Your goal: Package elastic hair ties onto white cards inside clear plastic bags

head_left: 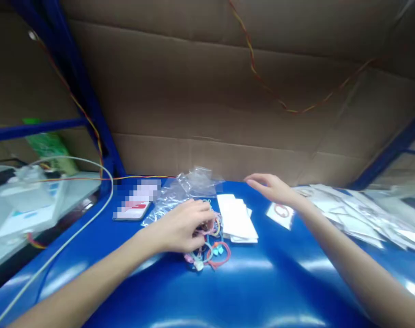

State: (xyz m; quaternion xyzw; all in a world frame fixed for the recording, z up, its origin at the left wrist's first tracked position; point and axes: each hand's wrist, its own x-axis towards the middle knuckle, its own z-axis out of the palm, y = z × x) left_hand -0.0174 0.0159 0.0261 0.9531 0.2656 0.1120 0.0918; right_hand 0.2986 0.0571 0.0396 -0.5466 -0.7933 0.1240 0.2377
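Hair ties (212, 248), a tangle of coloured elastic loops, lie at the centre of the frame on the blue table (262, 282), and the left hand (182, 230) rests on the heap with fingers curled into it, seemingly picking one out. Just right of them sits a stack of white cards (236, 218); the right hand (272, 187) hovers beyond it, fingers loosely extended, holding nothing, near a small packet with a red loop (281, 212). Sorting looks under way. No writing is legible.
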